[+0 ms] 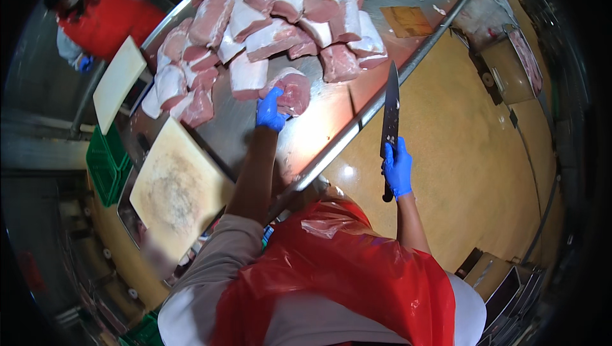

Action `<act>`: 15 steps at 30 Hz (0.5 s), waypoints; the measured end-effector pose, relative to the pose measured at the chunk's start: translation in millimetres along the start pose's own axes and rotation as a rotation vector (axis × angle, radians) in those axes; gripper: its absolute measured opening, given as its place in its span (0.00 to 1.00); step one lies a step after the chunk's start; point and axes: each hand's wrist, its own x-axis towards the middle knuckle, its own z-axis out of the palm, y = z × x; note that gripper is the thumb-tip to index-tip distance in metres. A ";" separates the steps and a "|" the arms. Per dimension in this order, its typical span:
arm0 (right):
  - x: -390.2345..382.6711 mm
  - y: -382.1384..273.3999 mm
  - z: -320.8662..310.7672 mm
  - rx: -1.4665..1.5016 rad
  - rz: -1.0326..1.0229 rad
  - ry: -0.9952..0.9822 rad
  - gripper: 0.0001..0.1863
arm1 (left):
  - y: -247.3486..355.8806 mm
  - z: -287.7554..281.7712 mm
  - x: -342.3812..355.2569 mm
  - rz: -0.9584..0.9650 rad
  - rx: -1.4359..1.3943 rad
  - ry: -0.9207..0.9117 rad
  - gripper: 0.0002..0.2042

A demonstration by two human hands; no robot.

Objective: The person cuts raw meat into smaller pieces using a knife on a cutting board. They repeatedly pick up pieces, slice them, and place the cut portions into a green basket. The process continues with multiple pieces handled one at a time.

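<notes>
My left hand (pixel 271 111), in a blue glove, grips the near end of a piece of raw meat (pixel 295 94) at the front of a large pile. The other pieces of meat (pixel 274 38), pink with pale fat on one side, lie heaped on a steel table (pixel 328 113). In my right hand (pixel 399 169), also gloved in blue, is a long knife (pixel 391 113) held by its dark handle. Its blade points up and away, off the table's right edge, and does not touch the meat. Small pale scraps cling to the blade.
A stained white cutting board (pixel 172 186) lies left of my left forearm. Beyond it stand a second white board (pixel 119 84) and green crates (pixel 108 164). A co-worker in a red apron (pixel 111 21) is at the far left. Brown cardboard (pixel 407 21) lies near the table's metal edge.
</notes>
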 end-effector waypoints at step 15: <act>-20.7 -96.2 101.5 0.072 -0.195 -0.428 0.07 | 186.8 -174.2 -327.5 0.605 0.116 0.402 0.19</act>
